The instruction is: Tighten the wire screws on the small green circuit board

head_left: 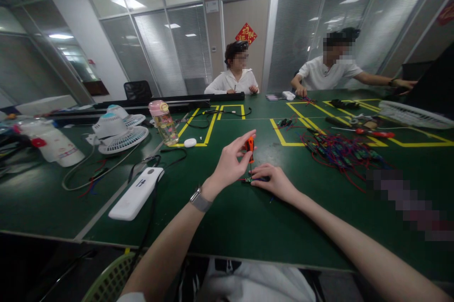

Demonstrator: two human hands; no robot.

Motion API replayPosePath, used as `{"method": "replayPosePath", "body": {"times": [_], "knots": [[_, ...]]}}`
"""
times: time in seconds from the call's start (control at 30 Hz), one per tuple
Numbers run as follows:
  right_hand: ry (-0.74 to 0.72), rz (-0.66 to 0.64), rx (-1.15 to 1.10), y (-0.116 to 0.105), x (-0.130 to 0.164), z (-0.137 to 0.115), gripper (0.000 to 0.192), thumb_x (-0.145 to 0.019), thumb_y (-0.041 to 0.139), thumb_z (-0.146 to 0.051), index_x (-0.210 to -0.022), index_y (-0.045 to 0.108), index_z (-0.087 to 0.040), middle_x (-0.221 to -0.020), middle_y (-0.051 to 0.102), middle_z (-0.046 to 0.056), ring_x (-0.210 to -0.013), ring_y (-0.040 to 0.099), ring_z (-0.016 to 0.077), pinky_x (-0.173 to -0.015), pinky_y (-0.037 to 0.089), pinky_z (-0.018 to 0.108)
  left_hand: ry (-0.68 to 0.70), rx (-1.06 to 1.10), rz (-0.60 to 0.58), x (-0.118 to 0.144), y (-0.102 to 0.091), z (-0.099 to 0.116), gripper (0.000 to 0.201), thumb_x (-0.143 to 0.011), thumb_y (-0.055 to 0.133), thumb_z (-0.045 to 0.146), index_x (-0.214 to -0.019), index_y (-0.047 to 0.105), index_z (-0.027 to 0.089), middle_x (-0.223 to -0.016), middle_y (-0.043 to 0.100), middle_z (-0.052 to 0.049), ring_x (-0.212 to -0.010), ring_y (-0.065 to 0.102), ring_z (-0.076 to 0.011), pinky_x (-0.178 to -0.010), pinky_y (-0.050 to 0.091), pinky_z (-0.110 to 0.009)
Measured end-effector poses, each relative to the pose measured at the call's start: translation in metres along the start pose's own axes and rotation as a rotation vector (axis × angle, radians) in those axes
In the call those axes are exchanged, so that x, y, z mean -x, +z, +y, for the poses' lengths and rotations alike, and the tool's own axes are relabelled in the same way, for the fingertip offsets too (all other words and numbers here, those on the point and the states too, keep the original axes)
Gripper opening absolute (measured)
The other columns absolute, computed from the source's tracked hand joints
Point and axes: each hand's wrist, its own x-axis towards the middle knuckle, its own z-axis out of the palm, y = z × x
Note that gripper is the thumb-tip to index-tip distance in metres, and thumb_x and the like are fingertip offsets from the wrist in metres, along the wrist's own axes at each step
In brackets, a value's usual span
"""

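Note:
My left hand (232,160) is closed round the orange and black handle of a screwdriver (250,150), which stands upright with its shaft pointing down. The shaft's tip meets a small green circuit board (248,180) lying on the green table (227,226). My right hand (275,181) pinches that board from the right side, its fingers low against the tabletop. Short red and dark wires come off the board; its finer parts are too small to make out.
A tangle of wired boards (344,153) lies to the right, near a red-handled screwdriver (376,133). On the left are a white power bank (136,193), a pink-lidded bottle (163,122), a white earbud case (190,142) and a fan (120,132). Two people sit opposite.

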Motion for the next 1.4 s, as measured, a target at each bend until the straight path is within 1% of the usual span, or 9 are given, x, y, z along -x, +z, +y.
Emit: {"method": "replayPosePath", "body": {"times": [0.17,0.3,0.47,0.67,0.8,0.93,1.07,1.17,1.4], "knots": [[-0.003,0.020,-0.008,0.002,0.001,0.002,0.010,-0.071,0.077,-0.025,-0.080,0.077,-0.025,-0.096,0.076,0.006,-0.097,0.065,0.0255,-0.089,0.052,0.043,0.040,-0.245,0.166,0.001,0.002,0.001,0.040,-0.077,0.072,0.017,-0.115,0.060,0.023,-0.096,0.056,-0.002,-0.076,0.059,-0.0117,-0.061,0.055,-0.020],[0.001,0.014,-0.001,0.002,0.001,0.002,0.010,-0.071,0.077,-0.025,-0.081,0.077,-0.024,-0.096,0.076,0.006,-0.097,0.065,0.0251,-0.089,0.052,0.043,0.089,-0.256,0.153,0.002,0.001,0.007,0.034,-0.083,0.067,0.024,-0.116,0.059,0.022,-0.101,0.057,-0.005,-0.088,0.059,-0.0156,-0.071,0.056,-0.025],[0.010,0.006,0.008,0.001,0.000,0.001,0.011,-0.071,0.077,-0.024,-0.082,0.077,-0.025,-0.097,0.076,0.005,-0.097,0.065,0.0249,-0.089,0.052,0.042,-0.016,0.168,0.117,-0.001,-0.001,0.008,0.027,-0.094,0.048,0.020,-0.118,0.060,0.020,-0.126,0.058,-0.009,-0.116,0.057,-0.0209,-0.096,0.049,-0.034],[0.000,0.008,0.010,0.001,0.000,0.003,0.010,-0.071,0.076,-0.027,-0.082,0.077,-0.026,-0.097,0.076,0.005,-0.098,0.065,0.0255,-0.089,0.052,0.043,-0.150,0.572,0.074,-0.005,0.001,0.000,0.020,-0.090,0.056,0.023,-0.109,0.061,0.019,-0.112,0.064,-0.009,-0.098,0.065,-0.0195,-0.087,0.053,-0.036],[0.006,0.005,0.009,0.001,0.000,0.003,0.010,-0.071,0.077,-0.027,-0.081,0.077,-0.026,-0.098,0.076,0.005,-0.098,0.065,0.0254,-0.090,0.052,0.043,-0.109,0.291,0.143,-0.004,0.003,0.003,0.022,-0.082,0.067,0.021,-0.104,0.068,0.020,-0.091,0.060,-0.003,-0.081,0.060,-0.0134,-0.071,0.052,-0.025],[0.014,0.011,0.001,0.001,0.000,0.002,0.010,-0.071,0.077,-0.026,-0.081,0.077,-0.025,-0.096,0.076,0.005,-0.098,0.065,0.0250,-0.089,0.052,0.042,-0.010,-0.017,0.241,-0.002,0.004,0.009,0.022,-0.081,0.068,0.024,-0.103,0.070,0.023,-0.095,0.054,-0.004,-0.088,0.056,-0.0153,-0.081,0.050,-0.029],[0.013,0.003,0.002,0.001,0.000,0.003,0.011,-0.071,0.076,-0.027,-0.082,0.077,-0.025,-0.097,0.076,0.006,-0.098,0.065,0.0250,-0.090,0.052,0.043,-0.032,0.192,0.058,-0.003,0.001,0.009,0.036,-0.091,0.050,0.018,-0.125,0.059,0.023,-0.116,0.057,-0.008,-0.109,0.056,-0.0204,-0.093,0.047,-0.035],[0.004,0.000,-0.001,0.001,0.000,0.004,0.011,-0.072,0.076,-0.028,-0.083,0.077,-0.024,-0.097,0.076,0.006,-0.098,0.065,0.0251,-0.089,0.052,0.043,-0.152,0.483,-0.044,-0.005,0.000,0.004,0.038,-0.091,0.049,0.019,-0.129,0.055,0.021,-0.113,0.063,-0.009,-0.099,0.063,-0.0195,-0.087,0.051,-0.034],[0.010,-0.009,0.016,0.000,0.000,0.001,0.011,-0.073,0.075,-0.028,-0.082,0.077,-0.025,-0.098,0.076,0.006,-0.098,0.065,0.0258,-0.090,0.052,0.045,-0.103,0.189,0.251,-0.003,0.006,-0.006,0.023,-0.077,0.072,0.023,-0.099,0.067,0.020,-0.091,0.057,-0.002,-0.078,0.056,-0.0119,-0.070,0.050,-0.023]]}}
